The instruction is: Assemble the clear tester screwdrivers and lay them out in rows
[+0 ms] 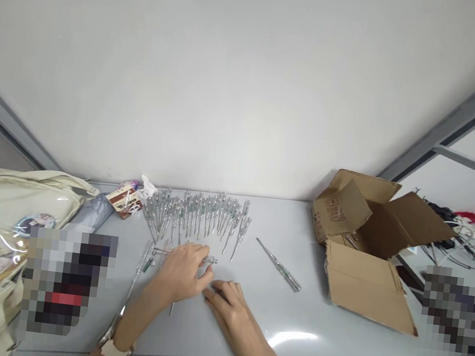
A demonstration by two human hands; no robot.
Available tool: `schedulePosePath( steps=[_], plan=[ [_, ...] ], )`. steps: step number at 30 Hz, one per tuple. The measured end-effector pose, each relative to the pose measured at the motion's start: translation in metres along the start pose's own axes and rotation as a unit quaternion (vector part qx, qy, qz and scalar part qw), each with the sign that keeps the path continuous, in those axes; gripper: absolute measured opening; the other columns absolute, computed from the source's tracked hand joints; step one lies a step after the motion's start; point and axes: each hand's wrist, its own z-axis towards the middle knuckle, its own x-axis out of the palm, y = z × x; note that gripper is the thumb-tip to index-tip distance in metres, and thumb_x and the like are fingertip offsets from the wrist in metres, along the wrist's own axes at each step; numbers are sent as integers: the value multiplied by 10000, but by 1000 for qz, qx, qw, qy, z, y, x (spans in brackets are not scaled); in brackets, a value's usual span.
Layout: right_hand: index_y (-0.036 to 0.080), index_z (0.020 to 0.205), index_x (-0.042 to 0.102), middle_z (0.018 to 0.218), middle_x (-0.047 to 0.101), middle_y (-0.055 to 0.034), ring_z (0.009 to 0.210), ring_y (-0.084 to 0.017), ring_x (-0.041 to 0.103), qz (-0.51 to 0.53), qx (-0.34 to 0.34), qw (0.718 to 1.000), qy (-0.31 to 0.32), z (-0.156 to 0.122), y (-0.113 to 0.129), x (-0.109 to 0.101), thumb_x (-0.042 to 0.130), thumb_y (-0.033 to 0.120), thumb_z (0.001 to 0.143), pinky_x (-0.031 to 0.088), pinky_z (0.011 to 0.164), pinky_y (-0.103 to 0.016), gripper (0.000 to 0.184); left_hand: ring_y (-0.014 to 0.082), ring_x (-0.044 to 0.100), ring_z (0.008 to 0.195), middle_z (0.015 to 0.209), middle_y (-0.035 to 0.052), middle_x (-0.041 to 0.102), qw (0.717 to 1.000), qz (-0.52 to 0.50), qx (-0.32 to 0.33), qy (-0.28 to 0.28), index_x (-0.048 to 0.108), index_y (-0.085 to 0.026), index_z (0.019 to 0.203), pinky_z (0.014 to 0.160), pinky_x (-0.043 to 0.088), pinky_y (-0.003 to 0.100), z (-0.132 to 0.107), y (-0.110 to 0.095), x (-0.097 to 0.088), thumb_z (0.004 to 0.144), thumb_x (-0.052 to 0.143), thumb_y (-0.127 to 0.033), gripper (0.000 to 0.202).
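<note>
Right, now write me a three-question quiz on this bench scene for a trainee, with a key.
1. Multiple choice: what does the left hand hold? A, the cream bag; B, a clear-handled tool; C, the white wall.
2. True or false: the open cardboard box stands to the right of the grouped screwdrivers.
3. Fill in: the lone screwdriver lies with its tip pointing ____ the person.

Key: 1, B. 2, true. 3, away from.
</note>
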Motion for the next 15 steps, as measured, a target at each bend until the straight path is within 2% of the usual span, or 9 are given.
schedulePosePath(
  steps=[8, 12, 15],
  plan=[
    [244, 1193, 584, 1042, 550, -62, 995, -190, 543, 102, 59, 993, 3, 9, -24, -7, 381, 147, 1007, 495, 890, -329, 292, 177, 509, 678, 704, 0, 535, 1000, 3, 16, 3, 410, -207, 735, 639, 327, 312, -6, -2, 5, 907, 405, -276, 185],
    [217, 1152, 568, 1035, 546, -72, 978, -184, 557, 155, 88, 982, -61, 16, -26, -9, 365, 164, 1001, 477, 872, -315, 258, 191, 530, 734, 763, 15, 555, 999, 18, 43, -11, 471, -198, 823, 683, 373, 330, -6, -2, 8, 935, 407, -286, 156],
    [210, 1115, 550, 925, 566, -38, 842, -154, 561, 198, 117, 968, -103, 23, -23, -12, 374, 208, 1005, 458, 775, -274, 207, 197, 536, 782, 807, 19, 553, 996, 29, 81, -36, 498, -197, 891, 714, 390, 335, -6, -4, 11, 962, 398, -282, 150]
  ],
)
